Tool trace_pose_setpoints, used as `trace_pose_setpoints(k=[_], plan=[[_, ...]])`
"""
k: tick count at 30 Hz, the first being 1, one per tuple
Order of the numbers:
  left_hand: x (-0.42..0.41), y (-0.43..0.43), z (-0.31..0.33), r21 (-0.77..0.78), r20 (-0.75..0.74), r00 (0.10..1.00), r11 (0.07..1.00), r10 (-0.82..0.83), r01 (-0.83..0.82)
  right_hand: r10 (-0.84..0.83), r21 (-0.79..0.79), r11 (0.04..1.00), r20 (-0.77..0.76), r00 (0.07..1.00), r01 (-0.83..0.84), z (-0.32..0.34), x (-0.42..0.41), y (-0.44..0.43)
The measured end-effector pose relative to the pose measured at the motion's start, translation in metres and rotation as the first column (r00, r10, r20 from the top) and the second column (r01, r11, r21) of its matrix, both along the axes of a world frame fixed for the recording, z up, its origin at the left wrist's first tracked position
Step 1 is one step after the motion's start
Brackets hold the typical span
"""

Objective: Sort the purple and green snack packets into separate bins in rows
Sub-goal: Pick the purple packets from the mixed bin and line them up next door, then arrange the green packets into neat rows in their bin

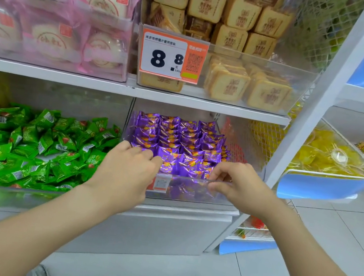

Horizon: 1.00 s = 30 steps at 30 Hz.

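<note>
On the lower shelf (188,208): purple packets (176,137) stand rowed in the clear bin (191,191).
Left hand (129,167) curls over the front row; right hand (238,184) pinches the clear bin's rim. Recommended: keep packets upright, edges level.

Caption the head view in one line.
Left hand and right hand reach the front row of purple packets in a clear bin; green packets lie jumbled alongside.

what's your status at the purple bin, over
Left grip and right grip on front row of purple packets, hold unclear. Green packets a loose heap alongside. Nothing in the way.
</note>
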<state>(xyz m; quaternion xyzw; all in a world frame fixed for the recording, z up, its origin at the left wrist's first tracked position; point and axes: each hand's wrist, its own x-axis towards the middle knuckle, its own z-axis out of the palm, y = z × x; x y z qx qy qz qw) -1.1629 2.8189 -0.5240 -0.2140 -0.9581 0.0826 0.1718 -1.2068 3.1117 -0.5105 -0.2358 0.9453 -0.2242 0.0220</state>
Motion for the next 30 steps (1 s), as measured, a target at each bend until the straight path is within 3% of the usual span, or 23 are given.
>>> trace_pose_setpoints(k=[5, 11, 15, 17, 19, 23, 27, 30], plan=[[-0.004, 0.011, -0.007, -0.019, 0.008, 0.999, 0.998, 0.053, -0.053, -0.025, 0.054, 0.998, -0.003, 1.000, 0.025, -0.010, -0.011, 0.003], [0.003, 0.007, -0.006, -0.022, -0.034, 0.999, 0.999, -0.040, 0.039, -0.008, 0.180, 0.983, -0.058, 0.998, 0.018, 0.001, -0.006, -0.012], [0.029, -0.019, 0.021, 0.261, -0.152, 0.986, 0.960, -0.067, 0.106, 0.125, 0.014, 0.992, -0.233, 0.964, -0.126, 0.026, 0.014, -0.076], [0.045, -0.046, 0.032, 0.360, -0.137, 0.990, 0.933, 0.033, 0.019, 0.195, -0.056, 0.974, -0.295, 0.935, -0.220, 0.032, 0.022, -0.119], [0.052, -0.088, 0.032, 0.389, 0.003, 0.987, 0.909, 0.163, -0.151, 0.256, -0.089, 0.949, -0.345, 0.903, -0.303, 0.034, 0.033, -0.160], [0.053, -0.171, 0.031, 0.201, 0.440, 0.830, 0.864, 0.342, -0.462, 0.469, 0.017, 0.869, -0.349, 0.811, -0.495, 0.024, 0.047, -0.225], [0.046, -0.212, 0.027, -0.145, 0.548, 0.648, 0.823, 0.530, -0.549, 0.618, 0.220, 0.782, -0.152, 0.772, -0.583, 0.009, 0.045, -0.276], [0.046, -0.231, 0.018, -0.188, 0.620, 0.553, 0.790, 0.556, -0.583, 0.646, 0.318, 0.742, -0.105, 0.756, -0.590, 0.003, 0.043, -0.300]])
